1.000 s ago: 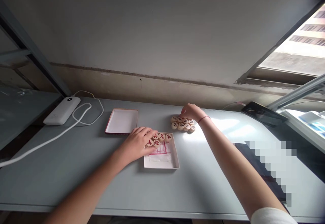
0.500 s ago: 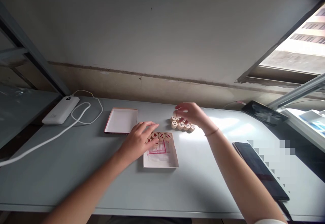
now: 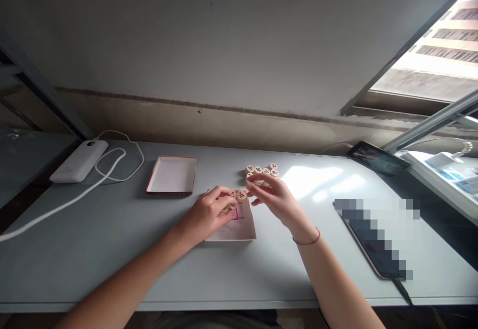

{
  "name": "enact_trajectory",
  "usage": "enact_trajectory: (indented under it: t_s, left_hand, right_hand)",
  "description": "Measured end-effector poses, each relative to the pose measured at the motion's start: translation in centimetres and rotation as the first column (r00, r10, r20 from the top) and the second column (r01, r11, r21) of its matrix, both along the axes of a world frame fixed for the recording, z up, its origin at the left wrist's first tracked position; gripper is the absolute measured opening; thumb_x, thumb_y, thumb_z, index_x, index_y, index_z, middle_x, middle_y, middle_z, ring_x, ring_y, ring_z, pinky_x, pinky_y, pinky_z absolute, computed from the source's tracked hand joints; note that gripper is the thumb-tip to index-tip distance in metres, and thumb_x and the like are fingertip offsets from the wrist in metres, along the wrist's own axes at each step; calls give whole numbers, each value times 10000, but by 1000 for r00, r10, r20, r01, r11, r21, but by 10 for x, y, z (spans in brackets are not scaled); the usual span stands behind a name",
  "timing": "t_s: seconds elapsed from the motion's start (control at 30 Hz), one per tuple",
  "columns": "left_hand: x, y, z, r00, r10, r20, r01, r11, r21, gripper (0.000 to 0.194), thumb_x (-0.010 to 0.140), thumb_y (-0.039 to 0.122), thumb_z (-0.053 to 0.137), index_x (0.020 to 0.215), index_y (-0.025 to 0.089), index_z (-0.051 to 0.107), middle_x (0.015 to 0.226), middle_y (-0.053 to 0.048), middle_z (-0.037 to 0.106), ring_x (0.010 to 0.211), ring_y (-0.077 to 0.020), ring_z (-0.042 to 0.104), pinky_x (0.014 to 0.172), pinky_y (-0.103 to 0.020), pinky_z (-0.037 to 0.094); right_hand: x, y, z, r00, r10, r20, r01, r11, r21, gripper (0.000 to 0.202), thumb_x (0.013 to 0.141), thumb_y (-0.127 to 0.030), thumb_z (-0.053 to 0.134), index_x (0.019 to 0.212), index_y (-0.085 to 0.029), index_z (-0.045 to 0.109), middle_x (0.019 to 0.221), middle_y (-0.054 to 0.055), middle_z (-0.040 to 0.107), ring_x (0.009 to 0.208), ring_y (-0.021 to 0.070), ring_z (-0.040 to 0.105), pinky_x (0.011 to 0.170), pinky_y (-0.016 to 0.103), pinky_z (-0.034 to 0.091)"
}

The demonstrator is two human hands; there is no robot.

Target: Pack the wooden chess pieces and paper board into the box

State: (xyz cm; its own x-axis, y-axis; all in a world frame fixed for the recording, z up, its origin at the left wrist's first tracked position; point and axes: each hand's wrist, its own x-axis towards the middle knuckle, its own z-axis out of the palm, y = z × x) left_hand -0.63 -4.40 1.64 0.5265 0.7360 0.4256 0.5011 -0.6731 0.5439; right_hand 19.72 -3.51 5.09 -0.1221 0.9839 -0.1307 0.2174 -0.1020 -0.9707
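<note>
Over the shallow white box [image 3: 233, 234] is my left hand [image 3: 211, 212], with its fingers curled round a round wooden Chinese chess piece [image 3: 227, 209] lying low in the box. More red-marked Chinese chess pieces [image 3: 241, 195] line the box's far side, partly hidden by my fingers. My right hand [image 3: 274, 197] hovers between the box and a cluster of Chinese chess pieces [image 3: 258, 169] on the table. Its fingers are bent but apart, and I make out no piece between them. That hand covers part of the cluster's near row.
The box lid [image 3: 172, 175] lies inside-up at the left. Further left are a white power bank [image 3: 79, 161] and its cable [image 3: 80, 199]. A dark tablet-like device [image 3: 373, 249] lies at the right, with a phone [image 3: 378, 158] behind it near the wall.
My right hand has moved from above the cluster toward me and the box. My left fingers have drawn closer together over the pieces in the box. The camera view has shifted slightly.
</note>
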Motion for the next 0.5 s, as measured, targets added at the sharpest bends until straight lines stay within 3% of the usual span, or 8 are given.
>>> enact_trajectory:
  t_s: [0.1, 0.23, 0.4, 0.5]
  left_hand:
    - [2, 2, -2, 995, -45, -93, 50, 997, 52, 64, 878, 162, 588, 867, 201, 638, 973, -10, 672, 932, -166, 634, 907, -330, 435]
    - [5, 3, -5, 974, -37, -224, 69, 988, 135, 148, 941, 195, 521, 844, 201, 633, 922, -5, 708, 1008, -184, 602, 933, -388, 332]
    - [0, 7, -5, 955, 31, -295, 47, 967, 251, 169, 953, 256, 510, 910, 201, 664, 1066, -40, 680, 1009, -214, 562, 863, -392, 362]
    - [-9, 13, -4, 955, 52, -291, 10, 978, 206, 214, 911, 377, 575, 1022, 215, 660, 1079, -61, 650, 1021, -228, 552, 878, -392, 418]
  right_hand:
    - [5, 1, -2, 1000, -15, 26, 14, 1000, 28, 295, 785, -403, 651, 995, -198, 619, 1089, 76, 604, 851, 172, 648, 667, 309, 603]
    - [5, -3, -7, 973, 81, 216, -106, 988, 110, 210, 813, -287, 589, 1010, -227, 632, 1102, 60, 588, 900, 168, 631, 717, 308, 582]
    - [-1, -13, -8, 895, 159, 416, -256, 949, 187, 160, 825, -218, 544, 981, -224, 582, 1000, 34, 607, 731, 119, 607, 608, 252, 521]
    - [-8, -18, -4, 823, 140, 551, -297, 932, 207, 55, 839, -209, 543, 881, -212, 579, 888, 16, 608, 654, 114, 578, 583, 251, 471]
